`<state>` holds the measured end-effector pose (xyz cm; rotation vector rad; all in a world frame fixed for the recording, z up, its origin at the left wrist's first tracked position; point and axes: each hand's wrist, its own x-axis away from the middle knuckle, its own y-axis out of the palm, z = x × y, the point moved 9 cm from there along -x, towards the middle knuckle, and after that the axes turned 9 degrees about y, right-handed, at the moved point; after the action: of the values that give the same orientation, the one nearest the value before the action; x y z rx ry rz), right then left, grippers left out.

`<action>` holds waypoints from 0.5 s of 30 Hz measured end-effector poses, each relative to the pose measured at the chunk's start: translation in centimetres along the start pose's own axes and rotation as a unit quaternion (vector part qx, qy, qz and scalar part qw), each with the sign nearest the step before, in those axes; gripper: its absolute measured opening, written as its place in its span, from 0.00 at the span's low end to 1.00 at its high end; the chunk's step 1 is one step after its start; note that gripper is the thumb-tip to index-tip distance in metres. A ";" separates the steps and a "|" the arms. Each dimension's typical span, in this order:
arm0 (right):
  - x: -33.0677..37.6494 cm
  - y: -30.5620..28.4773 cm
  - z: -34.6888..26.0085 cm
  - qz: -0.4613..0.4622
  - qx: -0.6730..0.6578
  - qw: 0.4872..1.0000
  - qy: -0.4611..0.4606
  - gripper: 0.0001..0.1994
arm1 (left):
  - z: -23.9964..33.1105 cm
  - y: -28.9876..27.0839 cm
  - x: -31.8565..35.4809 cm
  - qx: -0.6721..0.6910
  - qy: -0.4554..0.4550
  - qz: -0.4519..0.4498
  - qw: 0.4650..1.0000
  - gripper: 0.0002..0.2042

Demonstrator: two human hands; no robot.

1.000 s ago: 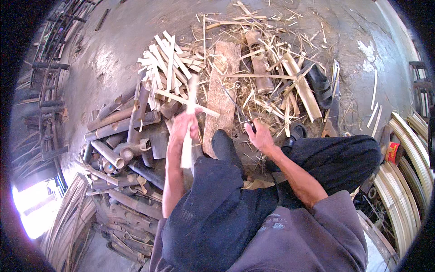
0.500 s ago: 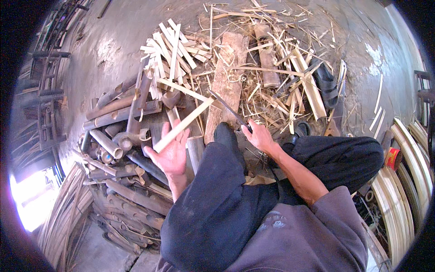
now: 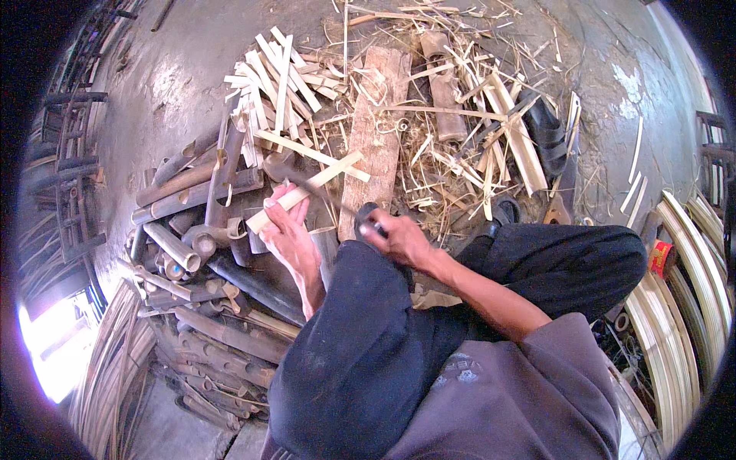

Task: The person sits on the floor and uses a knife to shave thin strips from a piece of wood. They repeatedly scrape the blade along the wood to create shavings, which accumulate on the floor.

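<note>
My left hand (image 3: 287,234) grips the lower end of a pale split bamboo strip (image 3: 322,180) that slants up to the right. My right hand (image 3: 395,238) is closed on the dark handle of a knife (image 3: 366,216). Its thin blade reaches up and left across the strip, near my left hand's fingers. Both hands are above my dark-trousered knee (image 3: 368,307). Just behind them a rough wooden plank (image 3: 376,130) lies on the ground.
A heap of cut pale strips (image 3: 268,73) lies at the back left, with shavings and slats (image 3: 475,146) to its right. Grey bamboo tubes (image 3: 192,230) are stacked at left. A black sandal (image 3: 546,130), a red roll (image 3: 659,257) and curved bamboo bands (image 3: 694,261) are at right.
My left hand has lowered the strip from upright to a slant and drawn it nearer. My right hand has come left with the knife, whose blade now crosses the strip.
</note>
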<state>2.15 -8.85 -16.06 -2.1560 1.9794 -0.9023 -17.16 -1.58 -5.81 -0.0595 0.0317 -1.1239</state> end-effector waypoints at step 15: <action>-0.8 0.7 0.4 -0.020 0.011 0.999 -0.030 0.22 | 0.1 -0.9 -0.6 -0.003 0.004 0.025 1.000 0.24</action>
<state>1.70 -8.34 -17.00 -2.1908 1.8979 -0.8496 -18.27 -1.41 -5.68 -0.0590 0.0430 -1.0731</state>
